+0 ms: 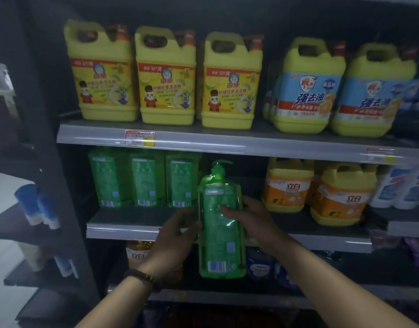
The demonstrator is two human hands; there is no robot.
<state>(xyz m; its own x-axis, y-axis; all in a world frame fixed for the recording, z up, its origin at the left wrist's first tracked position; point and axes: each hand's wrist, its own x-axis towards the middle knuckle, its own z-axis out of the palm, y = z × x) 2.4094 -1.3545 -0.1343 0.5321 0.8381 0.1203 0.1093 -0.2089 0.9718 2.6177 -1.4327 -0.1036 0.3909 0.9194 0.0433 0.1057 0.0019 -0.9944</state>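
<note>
Right now your left hand [177, 235] and right hand [253, 221] both clasp the green pump bottle [219, 247] before the dim store's grey middle shelf [118, 229], near three matching bottles [144, 178].

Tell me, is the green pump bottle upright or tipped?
Upright: the green pump bottle has its pump on top and base at the bottom, held between the left hand and right hand.

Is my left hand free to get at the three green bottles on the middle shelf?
Probably not yet: left hand grips the green pump bottle; nothing else blocks the three green bottles.
</note>
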